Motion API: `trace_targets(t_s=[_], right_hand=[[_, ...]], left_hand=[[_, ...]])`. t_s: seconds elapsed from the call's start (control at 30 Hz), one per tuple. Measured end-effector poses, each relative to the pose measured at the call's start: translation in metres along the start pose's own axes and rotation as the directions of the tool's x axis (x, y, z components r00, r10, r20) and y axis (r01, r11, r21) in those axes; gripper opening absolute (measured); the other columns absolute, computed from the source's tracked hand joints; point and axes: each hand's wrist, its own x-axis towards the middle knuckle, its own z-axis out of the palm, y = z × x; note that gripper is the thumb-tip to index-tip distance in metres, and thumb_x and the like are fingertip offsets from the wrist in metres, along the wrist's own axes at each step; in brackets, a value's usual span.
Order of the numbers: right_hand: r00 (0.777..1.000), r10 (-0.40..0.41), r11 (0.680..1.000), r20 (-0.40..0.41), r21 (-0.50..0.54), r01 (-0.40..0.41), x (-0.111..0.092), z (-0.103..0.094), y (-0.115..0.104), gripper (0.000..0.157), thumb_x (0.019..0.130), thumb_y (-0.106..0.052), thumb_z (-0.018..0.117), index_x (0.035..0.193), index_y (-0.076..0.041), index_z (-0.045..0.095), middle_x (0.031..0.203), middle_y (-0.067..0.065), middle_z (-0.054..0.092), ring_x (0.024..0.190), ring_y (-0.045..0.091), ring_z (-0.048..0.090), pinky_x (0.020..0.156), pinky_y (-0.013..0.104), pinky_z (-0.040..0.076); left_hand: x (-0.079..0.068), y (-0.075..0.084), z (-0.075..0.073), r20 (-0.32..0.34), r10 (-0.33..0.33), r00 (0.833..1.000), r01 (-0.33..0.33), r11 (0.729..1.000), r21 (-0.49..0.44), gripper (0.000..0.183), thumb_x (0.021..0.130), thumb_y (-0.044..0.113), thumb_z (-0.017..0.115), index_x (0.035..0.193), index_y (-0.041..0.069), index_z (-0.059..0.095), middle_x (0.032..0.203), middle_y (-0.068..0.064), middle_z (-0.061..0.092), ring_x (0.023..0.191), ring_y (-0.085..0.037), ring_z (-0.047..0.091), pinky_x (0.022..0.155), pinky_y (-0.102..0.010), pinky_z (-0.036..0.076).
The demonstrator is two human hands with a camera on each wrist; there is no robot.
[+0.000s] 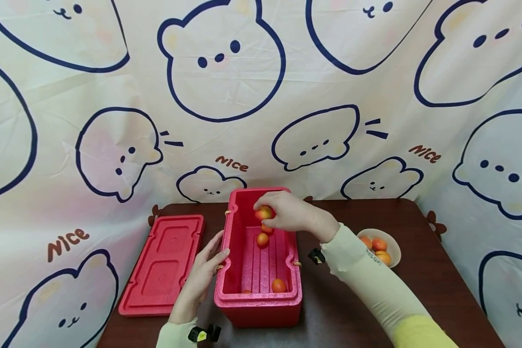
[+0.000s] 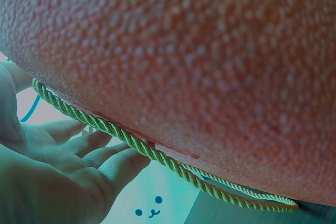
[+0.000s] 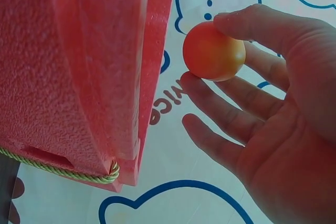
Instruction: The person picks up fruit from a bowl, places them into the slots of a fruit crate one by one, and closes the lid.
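Closest to the right wrist camera, the right hand (image 3: 291, 114) pinches a red-yellow fruit (image 3: 212, 53), thumb and fingers parted by its width, above the far part of the red box (image 1: 261, 315). Below those fingers lie two loose fruits (image 1: 263, 240); a long stretch of grooved floor separates them from a near-end fruit (image 1: 279, 285). Leftward, the left hand (image 1: 202, 268), fingers loosely spread, touches the rim beside the lid (image 1: 163, 266). Rightward, past a strip of table (image 1: 339, 309), sits a fruit bowl (image 1: 395, 245).
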Motion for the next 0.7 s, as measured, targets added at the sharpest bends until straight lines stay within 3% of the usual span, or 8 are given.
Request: trace_targets(t_s=[0.7], right_hand=[[0.999,-0.018,0.999,0.041,-0.035,0.019,0.0043,0.0012,-0.0101,0.045,0.085,-0.022,0.081,0.128,-0.018,0.067,0.124,-0.003,0.064,0.104,0.01,0.06,0.085,0.024,0.057]], left_hand=[[-0.0005,0.0005,-0.0001,0.005,0.002,1.0,-0.002,1.0,0.004,0.069,0.097,0.021,0.063,0.158,0.015,0.032,0.161,-0.014,0.033,0.135,-0.039,0.047,0.094,-0.045,0.056]])
